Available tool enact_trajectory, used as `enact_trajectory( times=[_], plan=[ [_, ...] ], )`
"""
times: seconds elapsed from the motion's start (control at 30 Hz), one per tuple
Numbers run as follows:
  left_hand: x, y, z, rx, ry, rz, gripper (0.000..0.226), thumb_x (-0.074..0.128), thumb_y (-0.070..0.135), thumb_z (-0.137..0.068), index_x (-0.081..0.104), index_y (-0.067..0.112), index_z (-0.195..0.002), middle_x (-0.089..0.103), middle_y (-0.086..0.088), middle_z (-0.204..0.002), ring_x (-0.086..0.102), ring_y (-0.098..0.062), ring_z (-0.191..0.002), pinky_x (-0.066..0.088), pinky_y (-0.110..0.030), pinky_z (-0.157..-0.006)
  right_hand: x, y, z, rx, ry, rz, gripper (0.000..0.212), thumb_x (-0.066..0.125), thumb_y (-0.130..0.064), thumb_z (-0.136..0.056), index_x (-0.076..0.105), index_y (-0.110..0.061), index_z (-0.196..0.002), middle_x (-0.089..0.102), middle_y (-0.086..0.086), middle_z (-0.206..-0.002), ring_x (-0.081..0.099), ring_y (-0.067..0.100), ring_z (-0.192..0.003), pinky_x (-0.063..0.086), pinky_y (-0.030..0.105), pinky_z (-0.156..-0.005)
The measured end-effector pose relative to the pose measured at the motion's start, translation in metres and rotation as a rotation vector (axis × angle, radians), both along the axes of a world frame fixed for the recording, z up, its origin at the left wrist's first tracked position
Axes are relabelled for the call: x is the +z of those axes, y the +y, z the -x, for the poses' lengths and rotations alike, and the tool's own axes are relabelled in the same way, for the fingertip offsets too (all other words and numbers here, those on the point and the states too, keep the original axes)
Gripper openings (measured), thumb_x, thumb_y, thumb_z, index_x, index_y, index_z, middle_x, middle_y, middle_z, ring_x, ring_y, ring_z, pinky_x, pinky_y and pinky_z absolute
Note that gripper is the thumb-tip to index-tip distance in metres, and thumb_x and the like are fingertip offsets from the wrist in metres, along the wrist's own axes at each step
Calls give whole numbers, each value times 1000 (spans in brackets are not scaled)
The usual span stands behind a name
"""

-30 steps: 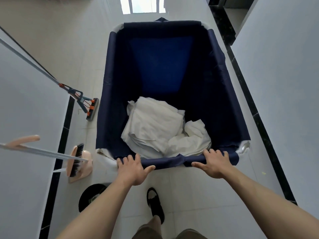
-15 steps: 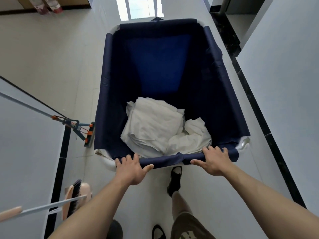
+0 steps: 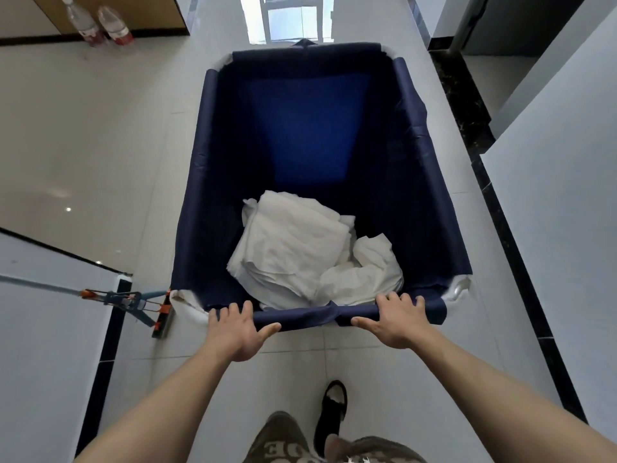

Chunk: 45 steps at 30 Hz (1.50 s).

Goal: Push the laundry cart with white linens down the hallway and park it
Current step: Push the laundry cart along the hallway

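At the left edge of the view, a squeeze mop with a silver handle and orange-and-blue head (image 3: 133, 304) leaned from the pale wall, its head on the floor just beside the near left corner of the cart. A moment before, a pink dustpan and brush had also stood there; these had since passed out of view, and two clear plastic bottles with red labels (image 3: 100, 26) had appeared at the far left. This indicated the cart had advanced out of the narrow passage into a wider area.

The left hand (image 3: 235, 332) was closed over the near rim of the navy fabric laundry cart with white frame (image 3: 414, 135), fingers wrapped on top. The crumpled white linens (image 3: 300, 252) lay on the cart's floor against its near wall. The right hand (image 3: 395, 320) gripped the same rim near the right corner.

Judged from this, pushing was under way; parking remained.
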State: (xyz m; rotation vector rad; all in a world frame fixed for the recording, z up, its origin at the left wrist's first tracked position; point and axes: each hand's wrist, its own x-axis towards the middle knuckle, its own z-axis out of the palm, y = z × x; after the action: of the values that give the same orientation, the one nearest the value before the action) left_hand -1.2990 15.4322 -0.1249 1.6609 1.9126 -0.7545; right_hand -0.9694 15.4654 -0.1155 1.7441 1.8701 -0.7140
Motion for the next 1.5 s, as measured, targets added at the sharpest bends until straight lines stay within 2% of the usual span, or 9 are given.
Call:
enact_trajectory(
  times=[0.4, 0.63, 0.9, 1.13, 1.27, 1.37, 1.5],
  plan=[
    [2, 208, 17, 10, -15, -44, 94, 16, 91, -81, 36, 20, -140, 46, -11, -141, 40, -35, -133, 18, -54, -118, -7, 213, 20, 13, -26, -35, 91, 21, -96, -75, 49, -24, -123, 53, 2, -134, 45, 30, -126, 24, 56, -111],
    [-1, 336, 35, -1, -22, -19, 97, 13, 90, -81, 32, 19, -144, 44, -13, -144, 37, -35, -136, 11, -58, -120, -5, 344, 38, -12, -39, 39, 95, 24, -94, -76, 44, -23, -135, 49, 4, -140, 41, 31, -132, 19, 59, -116],
    [-2, 472, 52, -12, -30, -30, 96, 11, 90, -81, 34, 19, -141, 46, -14, -142, 38, -36, -135, 10, -59, -120, -8, 479, 54, -5, -25, 1, 89, 24, -95, -75, 48, -25, -124, 52, 1, -133, 44, 30, -127, 20, 58, -115],
    [-4, 593, 60, -8, -25, -50, 92, 12, 89, -82, 36, 19, -137, 47, -13, -139, 40, -36, -133, 13, -59, -119, -10, 603, 62, 10, -13, -45, 109, 5, -101, -58, 49, -25, -122, 54, 1, -132, 45, 29, -125, 22, 57, -112],
    [-4, 668, 63, 4, -24, -77, 92, 12, 89, -82, 37, 19, -137, 49, -11, -138, 41, -33, -133, 15, -57, -119, -10, 682, 67, 27, -17, -44, 94, 19, -97, -72, 50, -25, -125, 54, 1, -134, 44, 29, -128, 21, 57, -114],
    [-3, 724, 63, 12, -8, -60, 95, 12, 89, -82, 36, 18, -141, 48, -11, -141, 40, -32, -134, 16, -56, -119, -11, 742, 69, 43, -20, -26, 93, 23, -95, -76, 49, -24, -129, 52, 2, -138, 42, 29, -130, 20, 58, -114],
    [-4, 796, 67, 58, -2, -53, 115, -4, 95, -65, 35, 19, -143, 48, -10, -142, 40, -32, -134, 17, -55, -118, -10, 818, 72, 62, -6, -1, 95, 23, -95, -76, 47, -23, -132, 51, 3, -140, 41, 30, -132, 20, 58, -114]
  ],
)
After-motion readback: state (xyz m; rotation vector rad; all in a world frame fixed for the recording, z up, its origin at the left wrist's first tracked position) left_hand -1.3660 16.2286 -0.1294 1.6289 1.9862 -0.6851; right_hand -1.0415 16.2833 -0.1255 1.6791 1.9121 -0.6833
